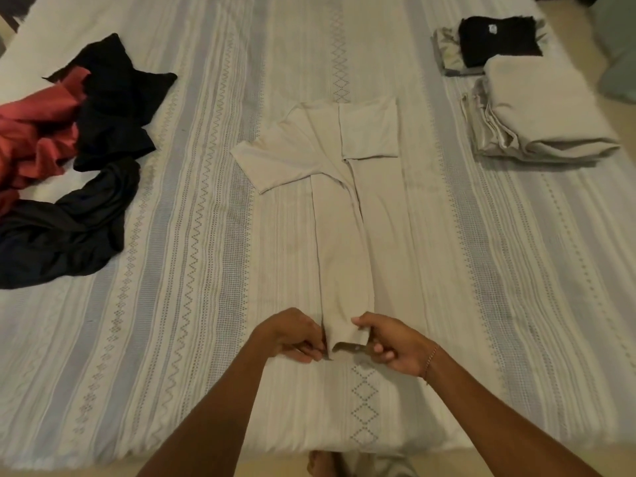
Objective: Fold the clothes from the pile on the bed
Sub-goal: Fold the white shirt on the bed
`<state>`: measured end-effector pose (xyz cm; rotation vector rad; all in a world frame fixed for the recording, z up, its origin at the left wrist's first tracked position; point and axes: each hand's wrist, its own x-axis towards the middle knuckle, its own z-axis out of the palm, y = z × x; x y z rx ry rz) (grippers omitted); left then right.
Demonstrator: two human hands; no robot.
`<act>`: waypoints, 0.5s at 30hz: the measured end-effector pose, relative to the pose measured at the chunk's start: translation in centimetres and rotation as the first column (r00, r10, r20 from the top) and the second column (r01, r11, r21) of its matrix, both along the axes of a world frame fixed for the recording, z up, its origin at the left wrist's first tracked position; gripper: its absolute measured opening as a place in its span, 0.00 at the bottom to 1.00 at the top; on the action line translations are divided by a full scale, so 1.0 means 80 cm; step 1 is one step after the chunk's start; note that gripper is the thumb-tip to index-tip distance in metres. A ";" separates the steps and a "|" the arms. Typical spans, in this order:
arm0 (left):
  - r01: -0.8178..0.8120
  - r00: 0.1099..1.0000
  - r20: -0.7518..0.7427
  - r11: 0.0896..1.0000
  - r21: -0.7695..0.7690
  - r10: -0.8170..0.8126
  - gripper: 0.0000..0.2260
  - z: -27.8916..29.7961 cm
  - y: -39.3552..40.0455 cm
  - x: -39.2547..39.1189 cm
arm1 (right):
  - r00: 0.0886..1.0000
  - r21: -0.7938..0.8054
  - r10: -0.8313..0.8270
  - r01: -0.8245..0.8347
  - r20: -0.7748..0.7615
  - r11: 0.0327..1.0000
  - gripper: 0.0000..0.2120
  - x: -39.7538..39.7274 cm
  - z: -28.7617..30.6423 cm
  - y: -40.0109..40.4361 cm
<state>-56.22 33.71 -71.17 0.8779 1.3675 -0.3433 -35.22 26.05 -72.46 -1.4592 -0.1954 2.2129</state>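
Striped bed (481, 270): left hand (292, 335) and right hand (392, 346) pinch beige shirt (340, 235) hem.

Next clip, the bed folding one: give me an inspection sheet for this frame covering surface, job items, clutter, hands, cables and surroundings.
Surface: bed under a pale patterned cover.
Job's things: beige shirt laid flat mid-bed, sides folded inward, one sleeve sticking out. Unfolded pile of black and red clothes at far left. Folded stack of beige items at far right, with a folded black garment behind it.
Clutter: nothing seen.
Hands: left hand and right hand each pinch the shirt's near hem.
Cables: nothing seen.
Surroundings: pale floor at right; a foot below the bed edge.
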 end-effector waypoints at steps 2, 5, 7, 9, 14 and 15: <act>-0.089 0.996 0.033 0.996 0.003 0.089 0.11 0.002 -0.001 -0.009 | 0.996 -0.035 -0.030 0.027 -0.081 0.999 0.09 -0.010 -0.003 -0.003; -0.236 0.967 0.092 0.971 -0.035 0.238 0.15 -0.001 -0.003 -0.014 | 0.977 -0.078 -0.115 0.102 -0.179 0.992 0.11 -0.015 -0.004 -0.005; -0.278 0.950 0.130 0.959 -0.052 0.283 0.15 -0.003 -0.010 -0.015 | 0.974 -0.082 -0.118 0.104 -0.192 0.991 0.11 -0.018 -0.004 -0.011; -0.252 0.956 0.148 0.968 -0.019 0.252 0.13 -0.007 -0.019 -0.011 | 0.993 -0.070 -0.064 0.057 -0.103 0.996 0.10 -0.022 -0.003 -0.019; -0.191 0.975 0.128 0.978 0.084 0.179 0.09 -0.020 -0.035 -0.009 | 0.973 0.050 0.068 -0.080 0.219 0.996 0.19 -0.027 0.006 -0.038; -0.204 0.973 0.131 0.976 0.082 0.192 0.08 -0.022 -0.036 -0.011 | 0.972 0.065 0.047 -0.064 0.231 0.996 0.19 -0.026 0.008 -0.041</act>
